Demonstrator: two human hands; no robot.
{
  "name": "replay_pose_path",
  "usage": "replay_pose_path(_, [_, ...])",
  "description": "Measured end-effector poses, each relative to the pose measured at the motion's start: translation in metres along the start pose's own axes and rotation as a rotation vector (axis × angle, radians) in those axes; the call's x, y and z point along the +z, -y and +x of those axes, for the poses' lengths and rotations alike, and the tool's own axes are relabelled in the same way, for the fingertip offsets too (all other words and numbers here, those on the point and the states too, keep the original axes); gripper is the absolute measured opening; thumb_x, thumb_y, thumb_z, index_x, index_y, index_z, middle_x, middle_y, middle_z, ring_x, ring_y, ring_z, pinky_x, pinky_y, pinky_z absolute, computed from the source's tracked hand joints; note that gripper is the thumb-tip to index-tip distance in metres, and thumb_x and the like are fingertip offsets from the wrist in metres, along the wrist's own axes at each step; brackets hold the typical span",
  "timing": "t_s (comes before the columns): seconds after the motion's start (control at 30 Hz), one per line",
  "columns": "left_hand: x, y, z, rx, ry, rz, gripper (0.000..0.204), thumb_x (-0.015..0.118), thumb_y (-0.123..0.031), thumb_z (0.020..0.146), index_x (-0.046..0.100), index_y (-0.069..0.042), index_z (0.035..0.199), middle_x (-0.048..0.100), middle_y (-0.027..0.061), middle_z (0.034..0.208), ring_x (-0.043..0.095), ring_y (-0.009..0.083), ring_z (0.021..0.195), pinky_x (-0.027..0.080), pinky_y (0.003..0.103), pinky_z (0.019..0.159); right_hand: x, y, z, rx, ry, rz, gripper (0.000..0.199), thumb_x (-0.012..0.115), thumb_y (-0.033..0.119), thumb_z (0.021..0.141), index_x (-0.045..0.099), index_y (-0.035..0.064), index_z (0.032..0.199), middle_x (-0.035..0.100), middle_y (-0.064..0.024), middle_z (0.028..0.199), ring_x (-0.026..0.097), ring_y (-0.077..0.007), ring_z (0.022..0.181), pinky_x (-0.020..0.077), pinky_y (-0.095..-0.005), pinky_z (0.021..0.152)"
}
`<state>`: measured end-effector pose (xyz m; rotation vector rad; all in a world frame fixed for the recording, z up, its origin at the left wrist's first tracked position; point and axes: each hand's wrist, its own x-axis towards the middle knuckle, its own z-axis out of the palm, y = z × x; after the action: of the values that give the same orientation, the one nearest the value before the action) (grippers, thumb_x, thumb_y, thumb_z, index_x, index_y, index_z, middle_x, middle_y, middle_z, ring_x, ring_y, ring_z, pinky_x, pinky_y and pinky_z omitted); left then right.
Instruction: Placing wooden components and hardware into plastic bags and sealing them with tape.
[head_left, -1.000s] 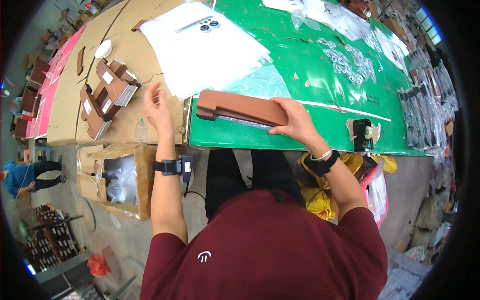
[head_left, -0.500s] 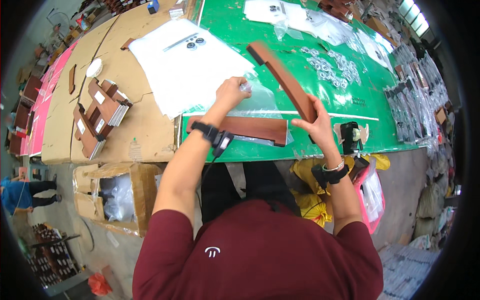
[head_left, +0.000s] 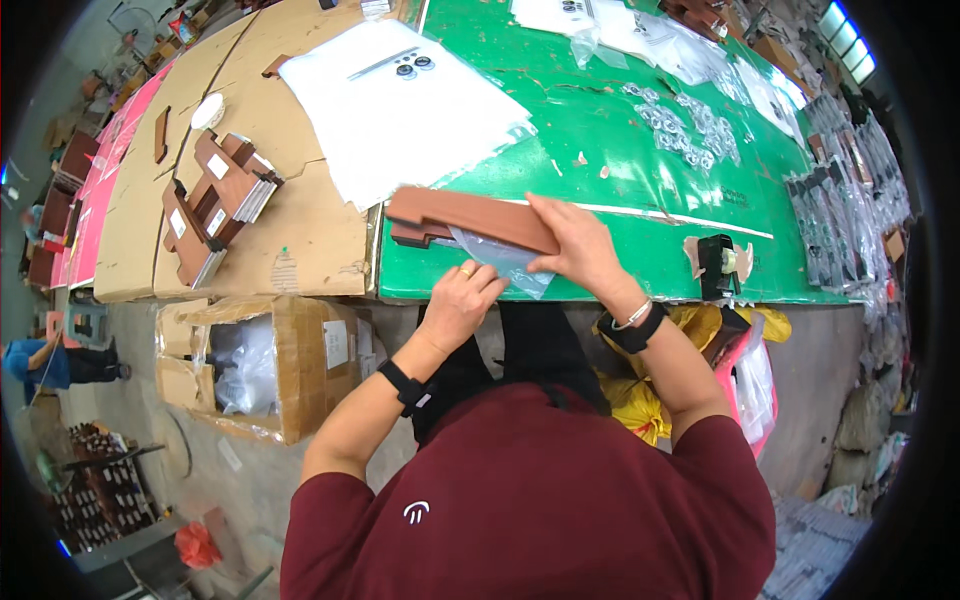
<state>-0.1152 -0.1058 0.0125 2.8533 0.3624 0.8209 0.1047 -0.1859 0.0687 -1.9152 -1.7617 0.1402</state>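
Note:
My right hand (head_left: 583,247) grips the right end of a reddish-brown wooden piece (head_left: 470,217), thumb below and fingers over the top. The piece lies level along the table's near edge, its notched end to the left. Beneath it another brown wooden piece (head_left: 412,235) shows only at its left end; the rest is hidden. A clear plastic bag (head_left: 512,266) sticks out under the held piece toward me. My left hand (head_left: 463,303) is closed, fingers curled at the bag's near edge, just off the table.
A stack of white plastic sheets (head_left: 400,110) lies beyond. Stacked brown wooden parts (head_left: 215,205) sit on cardboard at left. Small bagged fittings (head_left: 680,130) lie on the green table (head_left: 590,130). A tape dispenser (head_left: 718,265) stands right; an open carton (head_left: 300,370) is below left.
My right hand has swung the wooden piece from a steep tilt down to nearly level, over the other piece. My left hand has come back toward me, to the near table edge, with the bag.

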Motion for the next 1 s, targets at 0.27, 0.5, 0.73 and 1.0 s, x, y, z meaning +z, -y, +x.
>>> replay_pose_path(0.27, [-0.059,0.024,0.041,-0.156,-0.089,0.029,0.066,0.080,-0.016,0.073,0.059,-0.019,0.135,0.062,0.0065,0.118,0.058,0.0269,0.109,0.046,0.043,0.096,0.014,-0.009,0.001,-0.021,0.097,-0.125,0.091,0.089,0.024,0.059,0.049,0.0124,0.140,0.059,-0.0102,0.116,0.056,-0.0317,0.109,0.0470,-0.0444,0.092])
replay_pose_path(0.5, [-0.029,0.051,0.076,-0.178,0.400,0.065,0.103,0.086,-0.020,0.064,0.035,-0.024,0.153,0.059,0.0081,0.129,0.055,0.0287,0.119,0.039,0.049,0.106,-0.007,-0.050,0.005,-0.092,0.175,-0.041,0.090,0.085,0.022,0.060,0.048,0.0134,0.141,0.059,-0.0084,0.108,0.055,-0.0315,0.102,0.0444,-0.0451,0.093])
replay_pose_path(0.73, [0.003,0.036,0.071,-0.106,0.291,0.190,0.090,0.086,-0.015,0.064,0.047,-0.016,0.145,0.061,0.0076,0.120,0.059,0.0280,0.106,0.045,0.043,0.087,-0.022,-0.070,-0.021,-0.193,0.048,-0.140,0.085,0.083,0.028,0.068,0.048,0.0147,0.144,0.061,-0.0098,0.120,0.054,-0.0302,0.119,0.0403,-0.0443,0.104])
replay_pose_path(1.0, [-0.006,0.032,0.082,-0.121,0.292,0.152,0.088,0.082,-0.009,0.068,0.043,-0.014,0.147,0.059,0.0101,0.111,0.057,0.0306,0.102,0.044,0.043,0.087,-0.064,-0.094,-0.099,0.305,-0.417,0.147,0.039,0.074,0.019,0.082,0.067,0.0074,0.118,0.068,-0.0116,0.111,0.066,-0.0281,0.101,0.0525,-0.0380,0.086])
